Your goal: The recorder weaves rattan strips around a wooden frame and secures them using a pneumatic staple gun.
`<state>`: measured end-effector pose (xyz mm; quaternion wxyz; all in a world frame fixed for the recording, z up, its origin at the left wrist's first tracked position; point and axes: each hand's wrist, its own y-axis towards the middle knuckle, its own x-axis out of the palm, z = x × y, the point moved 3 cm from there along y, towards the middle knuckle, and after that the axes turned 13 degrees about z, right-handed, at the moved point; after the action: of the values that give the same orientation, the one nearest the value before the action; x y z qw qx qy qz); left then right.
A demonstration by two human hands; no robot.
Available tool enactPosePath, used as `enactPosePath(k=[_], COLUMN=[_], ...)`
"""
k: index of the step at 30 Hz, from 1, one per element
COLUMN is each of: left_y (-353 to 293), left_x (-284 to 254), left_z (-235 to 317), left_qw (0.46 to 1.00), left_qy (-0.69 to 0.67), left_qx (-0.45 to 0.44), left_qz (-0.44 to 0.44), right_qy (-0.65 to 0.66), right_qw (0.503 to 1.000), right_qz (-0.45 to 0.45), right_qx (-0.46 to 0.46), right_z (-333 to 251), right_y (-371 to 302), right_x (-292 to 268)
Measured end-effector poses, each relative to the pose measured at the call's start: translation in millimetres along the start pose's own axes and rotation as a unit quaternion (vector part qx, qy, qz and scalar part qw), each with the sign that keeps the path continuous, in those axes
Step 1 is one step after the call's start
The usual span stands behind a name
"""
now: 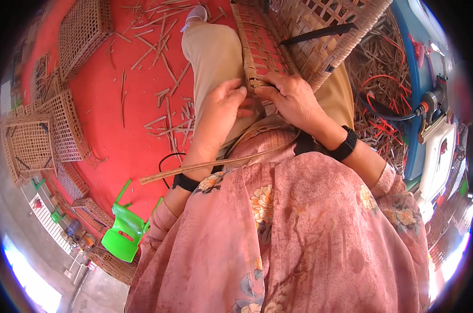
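Your right hand (pixel 295 101) has thumb and forefinger pinching the near corner of the basket (pixel 351 46). Your left hand (pixel 223 110) is curled just beside that corner, fingertips close to the rim; whether its grip is pinching anything, you hide from view. The basket sits tilted between your knees, its mesh wall beyond your fingers and its thick rim rising to the right.

The step looks like fine finger work at that corner, so press the pinch firmly against the rim, let your left fingers guide, and brace the frame with your thighs. A loose strip (pixel 194 168) lies across your lap below both wrists; mind it does not snag on your sleeve or wristbands. Draw any bend flat and snug, since dry strips could split if forced.

Farther out, scraps (pixel 168 68) litter the red floor (pixel 101 135), a green chair (pixel 124 237) stands left, and finished-looking baskets (pixel 85 34) lie beyond.
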<state>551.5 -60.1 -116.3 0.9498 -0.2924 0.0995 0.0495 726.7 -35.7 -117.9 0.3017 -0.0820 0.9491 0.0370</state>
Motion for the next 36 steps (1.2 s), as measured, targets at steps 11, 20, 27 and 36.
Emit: enactPosePath(k=[11, 20, 27, 36], left_y=[36.6, 49.7, 51.9, 53.3], left_x=[17.7, 13.7, 15.0, 12.7], left_z=[15.9, 31.6, 32.5, 27.5], left_qw=[0.988, 0.989, 0.987, 0.985], left_qy=[-0.104, 0.029, 0.059, 0.052], left_qx=[-0.105, -0.080, -0.057, -0.065], left_qz=[-0.040, -0.123, -0.141, -0.152], right_qy=[-0.002, -0.011, 0.012, -0.032], right_qw=[0.999, 0.999, 0.996, 0.992], right_qz=[0.035, 0.043, 0.090, 0.110], right_qx=[-0.023, 0.000, -0.014, -0.061], right_z=[-5.1, -4.3, -4.1, -12.2], right_y=[-11.7, -14.5, -15.8, -14.0], right_x=[-3.9, -2.9, 2.1, 3.7])
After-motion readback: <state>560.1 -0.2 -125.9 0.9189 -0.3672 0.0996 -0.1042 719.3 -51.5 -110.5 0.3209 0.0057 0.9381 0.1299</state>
